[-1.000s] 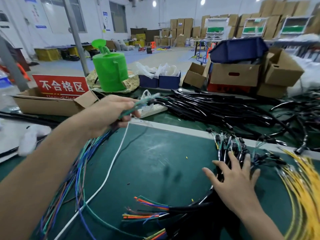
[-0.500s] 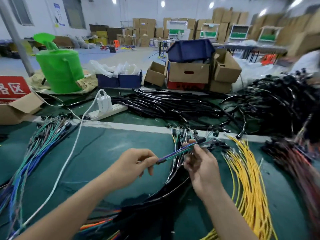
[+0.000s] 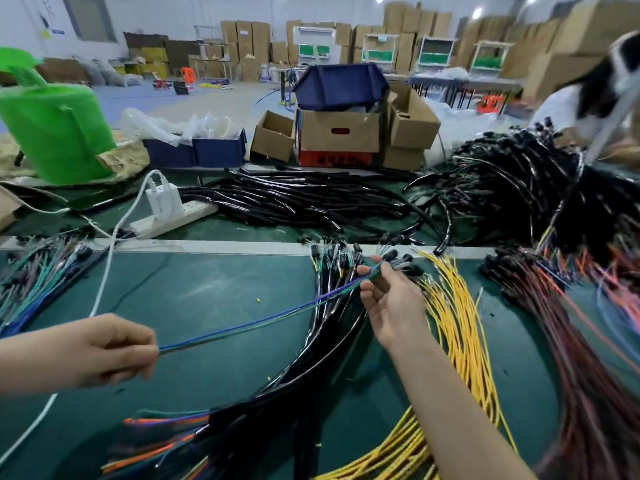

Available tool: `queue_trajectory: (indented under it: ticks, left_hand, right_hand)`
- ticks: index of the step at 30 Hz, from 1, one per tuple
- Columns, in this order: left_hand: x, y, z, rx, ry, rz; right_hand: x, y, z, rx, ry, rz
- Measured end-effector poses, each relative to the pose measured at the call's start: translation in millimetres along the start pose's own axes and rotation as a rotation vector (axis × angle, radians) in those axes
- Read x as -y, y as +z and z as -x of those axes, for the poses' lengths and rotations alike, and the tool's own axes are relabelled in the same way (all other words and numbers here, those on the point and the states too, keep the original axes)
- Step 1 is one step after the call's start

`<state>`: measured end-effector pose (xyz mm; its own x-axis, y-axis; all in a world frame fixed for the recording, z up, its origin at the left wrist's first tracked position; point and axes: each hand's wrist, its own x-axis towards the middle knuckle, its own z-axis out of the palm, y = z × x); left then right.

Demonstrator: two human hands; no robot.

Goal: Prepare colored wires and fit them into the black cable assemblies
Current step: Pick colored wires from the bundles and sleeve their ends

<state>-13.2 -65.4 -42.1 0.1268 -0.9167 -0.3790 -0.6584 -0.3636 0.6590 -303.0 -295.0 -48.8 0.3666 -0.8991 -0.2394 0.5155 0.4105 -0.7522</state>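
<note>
A pair of thin wires, one blue and one green [image 3: 263, 322], stretches taut between my two hands above the green mat [image 3: 207, 299]. My left hand [image 3: 114, 351] pinches their near end at the lower left. My right hand [image 3: 391, 299] grips their far end, where small black connectors [image 3: 398, 259] stick out past my fingers. Under the wires lies a bundle of black cable assemblies [image 3: 311, 368] with coloured wire ends showing at the bottom. Yellow wires [image 3: 453, 327] lie just right of my right hand.
A heap of mixed coloured wires [image 3: 38, 282] lies at the left, red and dark wires [image 3: 568, 306] at the right. Black tubes [image 3: 298, 202], a white power strip [image 3: 173, 220], a green can [image 3: 55, 133] and cardboard boxes [image 3: 339, 133] stand behind. A person [image 3: 595, 84] sits far right.
My left hand has slid back and left along the blue and green wires, drawing them out long and taut. My right hand keeps hold of their far end.
</note>
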Motion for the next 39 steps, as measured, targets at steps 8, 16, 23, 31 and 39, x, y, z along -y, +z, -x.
queue_trajectory:
  ticks: [8, 16, 23, 31, 39]
  left_hand:
    - [-47.4, -5.1, 1.6, -0.017, 0.065, 0.007]
    - [-135.3, 93.5, -80.7, -0.315, 0.243, 0.288]
    - [-121.3, 122.8, -100.1, -0.398, 0.283, 0.531]
    - [-118.5, 126.1, -98.4, -0.385, 0.346, 0.51]
    - [-118.0, 120.9, -94.2, -0.336, 0.363, 0.55]
  right_hand:
    - [79.2, 61.6, -19.2, 0.3, 0.019, 0.177]
    - [90.3, -11.2, -10.6, 0.059, 0.094, 1.76]
    - [51.5, -64.1, 6.4, -0.197, 0.029, 1.987]
    - [37.0, -63.1, 28.4, -0.257, -0.132, 1.712]
    - [78.6, 3.2, 37.8, 0.043, -0.402, 0.872]
